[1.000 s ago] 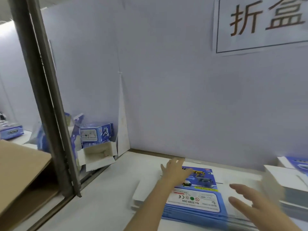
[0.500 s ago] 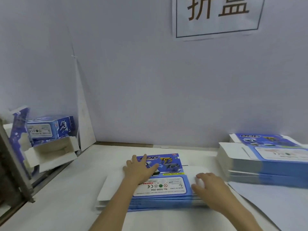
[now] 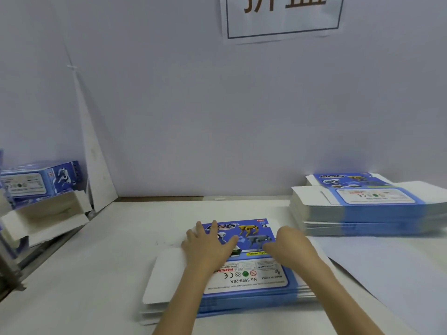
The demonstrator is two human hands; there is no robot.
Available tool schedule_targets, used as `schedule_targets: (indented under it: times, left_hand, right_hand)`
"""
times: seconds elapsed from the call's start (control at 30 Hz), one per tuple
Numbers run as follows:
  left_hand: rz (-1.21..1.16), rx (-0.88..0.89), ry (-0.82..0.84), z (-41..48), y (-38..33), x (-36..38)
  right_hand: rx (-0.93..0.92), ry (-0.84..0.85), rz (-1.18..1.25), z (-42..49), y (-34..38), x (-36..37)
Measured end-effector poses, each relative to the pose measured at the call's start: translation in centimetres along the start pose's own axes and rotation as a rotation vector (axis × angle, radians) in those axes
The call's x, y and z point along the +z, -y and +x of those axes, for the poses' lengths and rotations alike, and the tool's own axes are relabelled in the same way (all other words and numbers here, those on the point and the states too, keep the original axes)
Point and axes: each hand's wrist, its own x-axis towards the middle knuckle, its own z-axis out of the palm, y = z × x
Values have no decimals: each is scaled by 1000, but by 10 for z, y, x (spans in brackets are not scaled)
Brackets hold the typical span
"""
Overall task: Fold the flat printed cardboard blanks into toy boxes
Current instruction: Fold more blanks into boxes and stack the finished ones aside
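Note:
A low stack of flat blue-and-white printed blanks (image 3: 244, 279) lies on the white table in front of me, printed side up with robot dogs on it. My left hand (image 3: 208, 245) rests flat on the top blank, fingers spread, near its far left part. My right hand (image 3: 290, 245) lies on the blank's right part with its fingers curled down; whether they grip an edge is hidden. A taller stack of blanks (image 3: 362, 206) stands at the right by the wall.
Folded blue toy boxes (image 3: 41, 182) and an open white-lined box (image 3: 48, 216) are piled at the left beyond the table's edge. A white partition wall (image 3: 217, 117) with a paper sign (image 3: 283, 15) closes the back. A loose white sheet (image 3: 387, 274) lies at the right.
The view has swung right and down, away from the metal post and brown carton. My right hand has come onto the near stack; my left hand stays flat on it.

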Motion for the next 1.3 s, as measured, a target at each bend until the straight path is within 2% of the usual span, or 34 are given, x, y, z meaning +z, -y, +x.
schedule_targets:
  times: [0.3,0.43,0.53,0.7,0.8,0.87,0.93,1.0,1.1,1.3]
  left_hand:
    - [-64,10,-37,3,5,-5]
    - [-85,24,-116,3,9,-17]
    - [-52,3,-125,3,17,-30]
    - [-183,41,-205,4,32,-48]
    - [-50,129,-259,2,28,-47]
    - [-72,171,-200,2,24,-41]
    - [-194,196,-58,2,21,-33]
    - [-179,221,4,3,20,-28]
    - [-162,211,-4,6,22,-25]
    - [-130,202,-85,7,21,-36]
  right_hand:
    - [141,153,330,5,-10,-19]
    - [169,165,335,5,-8,-18]
    - [149,199,301,2,-4,-16]
    - [74,208,429,-2,-2,-18]
    - [87,225,476,-1,-4,-21]
    - [102,255,452,-1,-5,-22]
    - [83,257,403,-1,-5,-20]
    - [42,234,349,0,-4,-16]
    - [29,217,292,1,-4,-11]
    - [8,234,325,0,-4,-13]
